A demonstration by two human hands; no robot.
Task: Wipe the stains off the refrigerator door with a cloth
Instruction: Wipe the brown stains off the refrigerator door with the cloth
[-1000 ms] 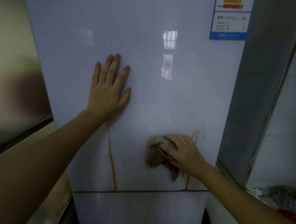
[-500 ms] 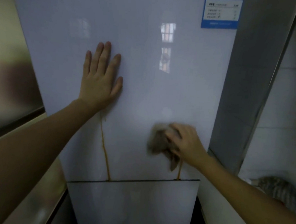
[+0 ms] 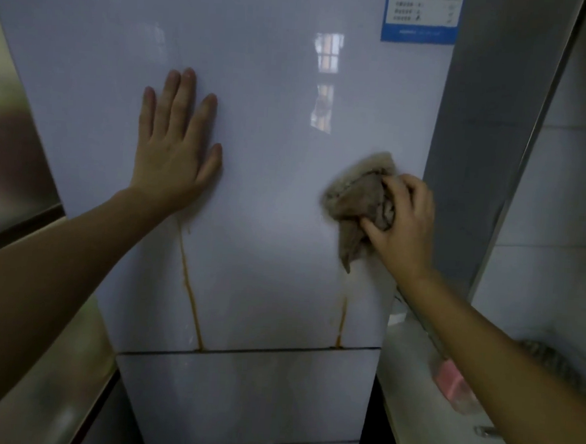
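The refrigerator door [image 3: 269, 186] is a smooth, glossy pale panel that mirrors a window. Two thin orange-brown stains run down it. The left streak [image 3: 190, 284] is long and slightly wavy; the right streak [image 3: 342, 314] is shorter. Both end at the dark seam above the lower door [image 3: 239, 397].

The cloth [image 3: 358, 198] is a crumpled grey-brown rag, fuzzy along its top edge, with one corner hanging down. It is pressed to the door near its right edge, above the right streak. The right hand [image 3: 405, 221] grips it with curled fingers. The left hand [image 3: 172, 146] lies flat on the door with straight fingers, just above the left streak.

Half a second ago the cloth sat lower, over the top of the right streak. It is now higher and further right, and more of that streak shows. The left hand has kept its place.

A blue-edged label [image 3: 420, 17] sits at the door's upper right. Right of the refrigerator are a white tiled wall [image 3: 567, 204] and a pale surface [image 3: 411, 400] carrying a blurred pink object [image 3: 451, 382].
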